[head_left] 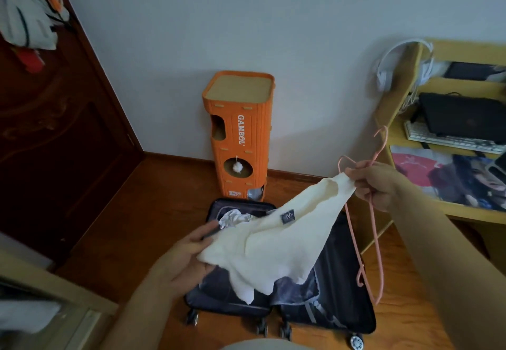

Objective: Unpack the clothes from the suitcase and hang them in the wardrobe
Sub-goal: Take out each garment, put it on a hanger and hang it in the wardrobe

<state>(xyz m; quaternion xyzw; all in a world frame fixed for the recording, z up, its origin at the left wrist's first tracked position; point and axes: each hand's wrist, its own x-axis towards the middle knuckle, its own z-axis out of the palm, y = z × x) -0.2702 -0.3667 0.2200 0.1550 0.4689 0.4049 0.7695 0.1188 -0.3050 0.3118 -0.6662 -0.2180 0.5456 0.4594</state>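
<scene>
between the hands: cream top (276,240) stretched over the open suitcase (323,306), long axis rising from lower left to upper right
left hand (180,262): grips the low end of the top
right hand (380,185): pinches the high end together with a pink hanger (375,240), which dangles below it; nearer the hanger, so threading likely starts here
suitcase contents: white crumpled cloth (232,219) in the left half; grey lining (298,292) in the right half
far left: dark wardrobe (54,130), clothes (24,13) hanging

One head-worn view looks forward and down; near over the open suitcase (279,289) on the floor.
</scene>
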